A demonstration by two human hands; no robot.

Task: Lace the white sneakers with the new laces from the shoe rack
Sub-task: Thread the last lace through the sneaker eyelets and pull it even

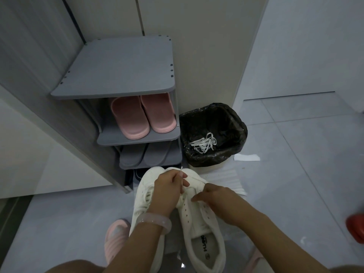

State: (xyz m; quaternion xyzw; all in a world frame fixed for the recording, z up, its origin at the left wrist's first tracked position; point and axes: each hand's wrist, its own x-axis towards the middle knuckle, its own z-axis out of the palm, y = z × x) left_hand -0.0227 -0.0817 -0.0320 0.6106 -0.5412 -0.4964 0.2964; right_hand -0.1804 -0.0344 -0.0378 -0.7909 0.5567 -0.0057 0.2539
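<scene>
- Two white sneakers stand on the floor (pixel 295 174) in front of the rack (pixel 118 71), toes toward it; the left sneaker (pixel 141 205) looks laced already, while the right sneaker (pixel 199 217) shows bare eyelets along most of its throat.
- Left hand (pixel 167 184) — fingers curled, pinching the lace (pixel 182 179) near its tip, which points up and away from the toe.
- Right hand (pixel 214 194) lies over the right sneaker's outer side, fingers bent down at the eyelet row; whether it pinches the other lace end or only steadies the shoe I cannot tell.
- Risk: a pull too far on the left end would leave the two ends uneven.
- Risk: the flat lace could twist as it passes an eyelet, since the tip is held by the fingers alone.
- Risk: an eyelet may be skipped — the hands cover the lowest holes.
- Old laces (pixel 202 143) lie in the lined bin (pixel 236 123) beside the rack, well apart from the work.
</scene>
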